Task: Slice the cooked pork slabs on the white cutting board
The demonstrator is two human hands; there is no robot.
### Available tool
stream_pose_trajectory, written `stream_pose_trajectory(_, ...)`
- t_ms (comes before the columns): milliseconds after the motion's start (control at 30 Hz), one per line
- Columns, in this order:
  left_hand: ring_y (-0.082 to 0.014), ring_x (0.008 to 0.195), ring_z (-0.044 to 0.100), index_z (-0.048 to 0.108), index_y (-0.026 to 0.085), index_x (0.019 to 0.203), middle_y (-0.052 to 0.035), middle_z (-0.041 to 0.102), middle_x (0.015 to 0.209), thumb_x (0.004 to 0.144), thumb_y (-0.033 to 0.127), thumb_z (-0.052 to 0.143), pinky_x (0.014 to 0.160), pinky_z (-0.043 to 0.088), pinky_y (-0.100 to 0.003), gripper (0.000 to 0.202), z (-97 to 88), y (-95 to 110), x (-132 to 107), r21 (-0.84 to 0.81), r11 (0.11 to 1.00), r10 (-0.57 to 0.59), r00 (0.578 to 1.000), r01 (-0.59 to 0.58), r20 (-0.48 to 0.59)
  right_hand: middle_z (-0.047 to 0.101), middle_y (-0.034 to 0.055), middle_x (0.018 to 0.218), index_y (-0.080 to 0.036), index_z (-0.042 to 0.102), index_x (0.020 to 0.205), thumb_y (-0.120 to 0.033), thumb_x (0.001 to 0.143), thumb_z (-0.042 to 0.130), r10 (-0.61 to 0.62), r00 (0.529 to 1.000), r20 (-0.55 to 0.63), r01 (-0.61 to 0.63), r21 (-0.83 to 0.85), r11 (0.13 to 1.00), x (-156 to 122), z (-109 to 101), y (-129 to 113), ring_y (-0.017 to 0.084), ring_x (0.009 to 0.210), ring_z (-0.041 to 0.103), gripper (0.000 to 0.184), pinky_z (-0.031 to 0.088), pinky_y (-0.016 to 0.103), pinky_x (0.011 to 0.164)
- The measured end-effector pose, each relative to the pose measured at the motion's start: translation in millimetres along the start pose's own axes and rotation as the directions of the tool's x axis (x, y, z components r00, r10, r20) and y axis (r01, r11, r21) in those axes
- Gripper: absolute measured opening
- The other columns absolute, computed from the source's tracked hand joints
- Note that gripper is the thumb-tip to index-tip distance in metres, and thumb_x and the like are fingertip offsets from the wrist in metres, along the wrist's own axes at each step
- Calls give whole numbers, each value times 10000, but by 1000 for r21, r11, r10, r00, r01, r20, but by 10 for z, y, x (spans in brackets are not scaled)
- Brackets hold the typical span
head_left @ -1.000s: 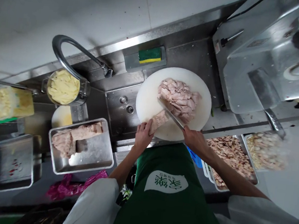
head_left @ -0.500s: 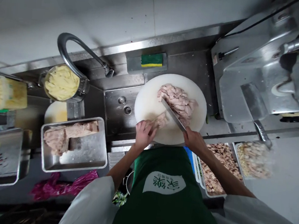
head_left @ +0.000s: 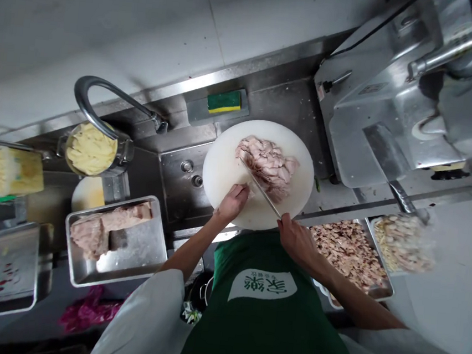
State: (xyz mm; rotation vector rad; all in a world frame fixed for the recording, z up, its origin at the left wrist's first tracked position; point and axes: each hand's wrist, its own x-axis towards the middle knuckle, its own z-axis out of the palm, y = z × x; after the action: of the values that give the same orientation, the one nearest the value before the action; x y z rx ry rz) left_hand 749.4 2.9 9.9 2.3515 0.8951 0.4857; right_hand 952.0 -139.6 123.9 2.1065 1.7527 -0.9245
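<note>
On the round white cutting board (head_left: 221, 159) lies a heap of sliced pale cooked meat (head_left: 268, 163). My right hand (head_left: 294, 239) grips the handle of a knife (head_left: 262, 189), its blade slanting up-left along the heap's near edge and seen nearly edge-on. At the board's lower left, my left hand (head_left: 234, 200) is closed, fingertips curled down close to the blade. A small piece of meat (head_left: 253, 189) shows at those fingertips, mostly hidden by them.
Left of the board are a sink (head_left: 176, 188), a faucet (head_left: 114, 90) and a metal tray (head_left: 136, 256) with larger meat chunks (head_left: 92, 235). Rightward stand a tray of chopped meat (head_left: 348, 252), a cleaver (head_left: 386, 152) and a machine (head_left: 447, 108). A sponge (head_left: 224, 102) lies behind.
The whole view has shifted and tilted slightly. The knife has turned more edge-on, and my left fingers are closer to it. Less of the meat piece beside them shows.
</note>
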Motion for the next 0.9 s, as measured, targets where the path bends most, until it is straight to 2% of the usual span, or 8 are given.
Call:
stream_pose_trajectory(133, -233, 1046, 550, 648, 168, 1149, -120, 610, 1074, 1016, 251, 392, 936, 517, -413, 299, 11, -15, 32, 60, 998, -19, 999, 17, 35, 710, 127, 944, -162, 479, 1116, -334, 1061, 210, -52, 998, 37, 53, -29, 998, -225, -40, -22, 216, 750, 701, 325, 324, 291, 559)
stream_pose_trajectory(233, -229, 1006, 541, 661, 168, 1071, -108, 602, 1027, 1011, 246, 402, 912, 514, -397, 277, 23, -22, 45, 86, 996, -27, 998, 22, 63, 707, 128, 920, -155, 483, 1128, -329, 1059, 214, -53, 997, 48, 54, -28, 998, -284, -26, -21, 224, 740, 701, 328, 317, 293, 552)
stream_pose_trajectory(467, -231, 991, 528, 655, 164, 1013, -108, 598, 1019, 1010, 242, 398, 907, 500, -395, 269, 50, -34, 33, 59, 997, -52, 997, 49, 57, 719, 112, 895, -160, 461, 1099, -303, 1062, 211, -98, 992, 80, 98, -3, 995, -243, -22, 18, 249, 761, 711, 290, 312, 307, 548)
stream_pose_trajectory(667, -227, 961, 547, 661, 175, 959, -102, 602, 986, 1011, 266, 398, 900, 496, -387, 283, 30, -1, 65, -4, 995, -97, 993, 97, 69, 726, 109, 845, -168, 441, 1093, -315, 1062, 224, -70, 986, 149, 71, -5, 997, -134, -107, -6, 252, 766, 721, 264, 341, 301, 564)
stream_pose_trajectory(767, -237, 991, 553, 667, 183, 995, -105, 610, 1010, 1006, 270, 408, 932, 489, -401, 273, 17, 11, 73, -44, 991, -123, 990, 127, 73, 726, 126, 855, -154, 438, 1129, -317, 1064, 216, -108, 987, 119, 108, 3, 994, -47, -135, -11, 256, 803, 723, 283, 371, 300, 596)
stream_pose_trajectory(900, -233, 999, 567, 670, 179, 1032, -107, 619, 1022, 1012, 276, 407, 931, 502, -403, 280, 29, 20, 65, -56, 990, -123, 991, 126, 58, 725, 110, 841, -156, 457, 1105, -339, 1064, 227, -74, 979, 188, 72, 19, 997, -101, -95, 91, 243, 744, 717, 297, 386, 293, 590)
